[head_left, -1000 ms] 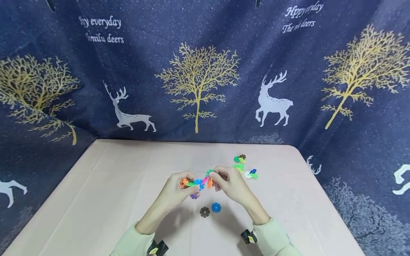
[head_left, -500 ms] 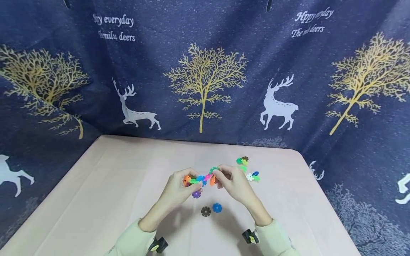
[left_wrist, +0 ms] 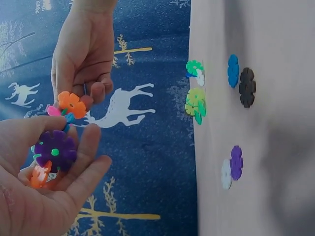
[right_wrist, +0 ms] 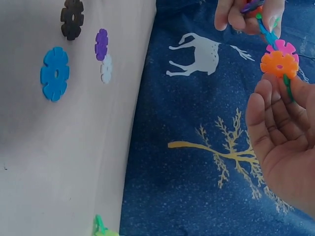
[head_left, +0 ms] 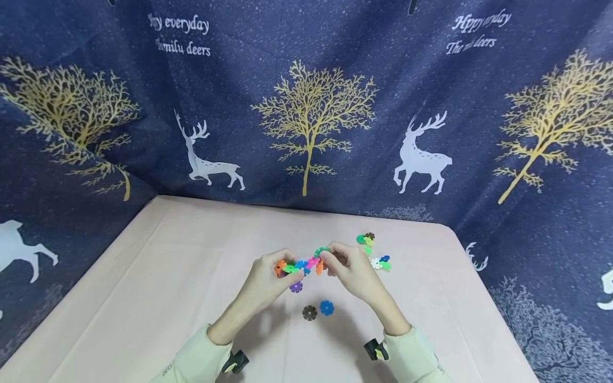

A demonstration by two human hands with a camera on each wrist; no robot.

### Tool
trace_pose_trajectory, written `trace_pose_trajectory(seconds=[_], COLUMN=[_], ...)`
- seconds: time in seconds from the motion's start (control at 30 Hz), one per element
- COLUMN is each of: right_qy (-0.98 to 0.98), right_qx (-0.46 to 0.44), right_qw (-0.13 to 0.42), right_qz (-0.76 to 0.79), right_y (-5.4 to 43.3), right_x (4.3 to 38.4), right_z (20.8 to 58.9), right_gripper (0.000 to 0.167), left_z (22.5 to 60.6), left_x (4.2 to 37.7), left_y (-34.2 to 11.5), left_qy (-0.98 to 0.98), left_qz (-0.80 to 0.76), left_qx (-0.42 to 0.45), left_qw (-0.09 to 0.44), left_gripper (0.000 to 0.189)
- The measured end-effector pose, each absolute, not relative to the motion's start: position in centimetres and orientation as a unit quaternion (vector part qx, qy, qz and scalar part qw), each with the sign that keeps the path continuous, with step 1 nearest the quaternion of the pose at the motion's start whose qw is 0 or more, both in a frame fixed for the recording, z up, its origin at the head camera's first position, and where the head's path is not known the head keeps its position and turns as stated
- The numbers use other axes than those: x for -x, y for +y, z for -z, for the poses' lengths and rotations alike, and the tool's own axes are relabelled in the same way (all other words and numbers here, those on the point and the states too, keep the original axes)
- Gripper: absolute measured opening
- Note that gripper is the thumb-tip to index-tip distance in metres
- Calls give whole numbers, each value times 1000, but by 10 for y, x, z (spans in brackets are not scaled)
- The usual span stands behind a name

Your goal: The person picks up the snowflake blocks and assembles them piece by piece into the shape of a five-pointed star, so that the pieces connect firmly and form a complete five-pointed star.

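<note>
White script is printed on the dark blue cloth [head_left: 335, 48] in two places: at the head view's upper left, the upper line [head_left: 178, 24] ends in "everyday", its first word distorted, above a lower line ending in "milu deers"; at the upper right, "Hppy" and a garbled "yday" stand above "The" and "deers", the word between them unclear; small marks on the left sleeve [head_left: 193, 356] and cut-off sideways lettering [left_wrist: 42, 5] in the left wrist view cannot be read

Chain of interlocked, notched discs [head_left: 313, 263], orange, green, blue, pink and purple, held above the bench [head_left: 182, 276] between left hand [head_left: 266, 275] and right hand [head_left: 353, 268].
</note>
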State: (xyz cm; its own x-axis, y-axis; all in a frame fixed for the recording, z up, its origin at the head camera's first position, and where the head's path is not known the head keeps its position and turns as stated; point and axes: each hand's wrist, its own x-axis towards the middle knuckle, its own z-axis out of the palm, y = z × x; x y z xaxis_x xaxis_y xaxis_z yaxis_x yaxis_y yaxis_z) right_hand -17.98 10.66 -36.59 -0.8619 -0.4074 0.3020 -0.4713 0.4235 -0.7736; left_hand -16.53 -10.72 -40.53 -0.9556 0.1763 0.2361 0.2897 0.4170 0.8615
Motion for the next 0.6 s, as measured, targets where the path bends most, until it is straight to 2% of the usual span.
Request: trace_pose_trajectory(seconds=[0.27,0.6], right_qy=[-846,-861], right_qx=[-250,-254], right_qw=[33,-11], right_qz=[-470,-440], right_y=[115,127], right_x=[197,203], right_z=[389,407], right_gripper=[14,31], left_z=[402,408], left_x=[168,172], left_y=[-109,-109], left_qy=[-856,-844], left_qz=[487,511], left_qx=[169,163], left_qw=[33,17], left_gripper=[17,13])
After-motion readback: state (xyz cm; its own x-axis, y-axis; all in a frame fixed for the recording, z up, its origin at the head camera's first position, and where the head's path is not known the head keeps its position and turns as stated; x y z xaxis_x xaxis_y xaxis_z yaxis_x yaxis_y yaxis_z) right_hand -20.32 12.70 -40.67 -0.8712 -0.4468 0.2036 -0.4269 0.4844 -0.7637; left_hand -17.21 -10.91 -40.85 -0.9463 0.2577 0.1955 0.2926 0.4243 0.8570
